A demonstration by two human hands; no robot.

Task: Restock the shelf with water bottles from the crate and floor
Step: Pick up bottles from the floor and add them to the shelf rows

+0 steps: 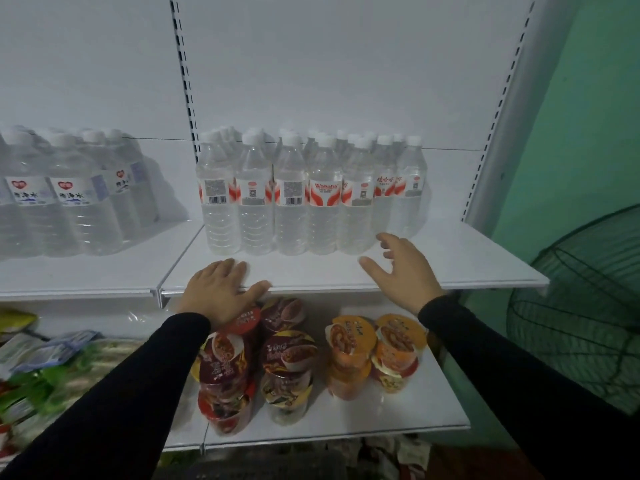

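Several clear water bottles with red and white labels (311, 195) stand in rows on the white upper shelf (467, 258). My left hand (220, 289) rests flat on the shelf's front edge, below the leftmost bottles, holding nothing. My right hand (403, 268) hovers over the shelf with fingers spread and relaxed, just in front of the rightmost bottles, and holds nothing. The crate and the floor bottles are not visible.
A shrink-wrapped pack of water bottles (69, 192) sits on the shelf section to the left. Stacked instant noodle cups (287, 358) fill the lower shelf (433, 403). Snack packets (45, 358) lie at lower left. A dark standing fan (581, 306) is at the right by the green wall.
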